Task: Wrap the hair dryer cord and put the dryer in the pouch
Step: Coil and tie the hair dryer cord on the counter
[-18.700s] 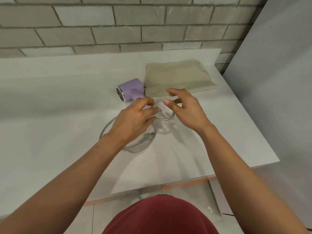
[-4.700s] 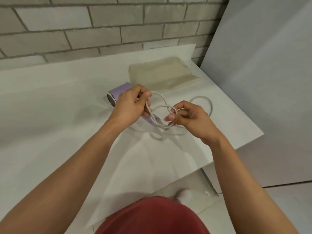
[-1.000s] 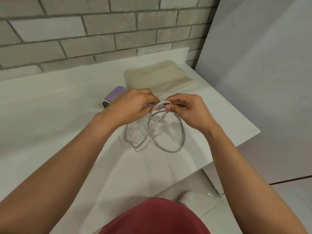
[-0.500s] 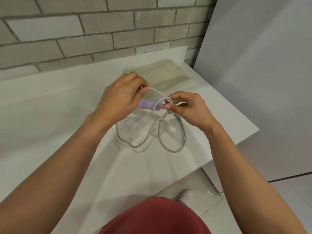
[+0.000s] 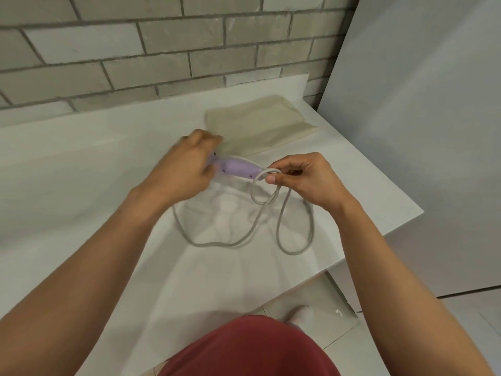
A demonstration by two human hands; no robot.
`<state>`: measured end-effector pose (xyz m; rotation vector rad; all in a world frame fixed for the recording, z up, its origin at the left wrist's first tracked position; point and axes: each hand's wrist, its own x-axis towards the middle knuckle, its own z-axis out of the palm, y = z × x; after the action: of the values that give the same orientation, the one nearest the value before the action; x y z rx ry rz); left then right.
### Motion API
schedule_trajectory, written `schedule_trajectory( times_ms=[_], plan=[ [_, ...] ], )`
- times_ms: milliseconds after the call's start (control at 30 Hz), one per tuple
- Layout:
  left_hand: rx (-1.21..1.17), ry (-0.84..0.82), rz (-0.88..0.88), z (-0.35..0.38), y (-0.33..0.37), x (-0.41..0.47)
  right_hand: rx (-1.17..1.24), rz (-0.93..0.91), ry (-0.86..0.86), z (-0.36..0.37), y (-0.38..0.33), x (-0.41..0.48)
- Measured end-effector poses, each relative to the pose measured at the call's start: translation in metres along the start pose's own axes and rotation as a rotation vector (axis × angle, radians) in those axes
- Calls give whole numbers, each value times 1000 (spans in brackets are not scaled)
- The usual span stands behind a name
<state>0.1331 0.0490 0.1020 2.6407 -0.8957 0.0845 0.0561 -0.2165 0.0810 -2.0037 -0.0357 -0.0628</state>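
My left hand (image 5: 184, 169) grips the lilac hair dryer (image 5: 238, 169) by its head end, which the hand hides; only the handle shows, pointing right, lifted above the white table (image 5: 81, 185). My right hand (image 5: 303, 177) pinches a loop of the grey cord (image 5: 257, 229) at the tip of the handle. The rest of the cord hangs down in two long loose loops onto the table. The beige pouch (image 5: 257, 126) lies flat just behind the hands.
A grey brick wall (image 5: 162, 44) runs along the back of the table. A pale panel (image 5: 420, 118) stands at the right, past the table's right edge (image 5: 379, 240). Below it the tiled floor and a foot (image 5: 298, 314) show.
My left hand has shifted left along the dryer, baring more of the lilac handle. My right hand keeps its pinch on the cord loop at the handle tip.
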Motion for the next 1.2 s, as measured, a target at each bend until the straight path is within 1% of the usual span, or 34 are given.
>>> schedule_trajectory(
  times_ms=[67,100,167,267,333,400,467,567,700,767,833,900,967,1067,1133,1200],
  plan=[
    [-51,-6,183,7,19,0,2,-9,-13,2,-2,0],
    [-61,-27,233,9,29,2,4,-16,-19,3,-3,-1],
    [-53,-62,247,12,43,7,5,-36,-34,3,-6,-2],
    [-11,-22,214,14,47,12,32,-33,-6,0,-5,-4],
    [-16,85,169,14,46,13,54,-24,45,-5,0,-4],
    [-20,194,85,13,42,14,42,-17,73,-8,5,-5],
    [-32,243,28,12,37,15,27,-5,76,-8,10,-5],
    [-72,251,-38,13,33,10,28,3,61,-5,12,-3],
    [-144,301,-163,5,20,7,14,9,50,-2,14,0],
    [-112,255,-215,8,14,6,-12,4,54,-1,16,2],
    [-69,175,-248,16,10,5,-56,3,46,2,16,5],
    [-33,151,-180,25,12,2,-91,16,25,5,16,8],
    [-21,179,-44,32,18,0,-126,9,1,7,16,10],
    [22,148,152,41,28,3,-138,-19,-13,9,16,11],
    [31,140,178,44,30,8,-126,-32,-11,7,15,11],
    [30,169,192,43,30,14,-97,-38,-10,6,14,10]
  ],
)
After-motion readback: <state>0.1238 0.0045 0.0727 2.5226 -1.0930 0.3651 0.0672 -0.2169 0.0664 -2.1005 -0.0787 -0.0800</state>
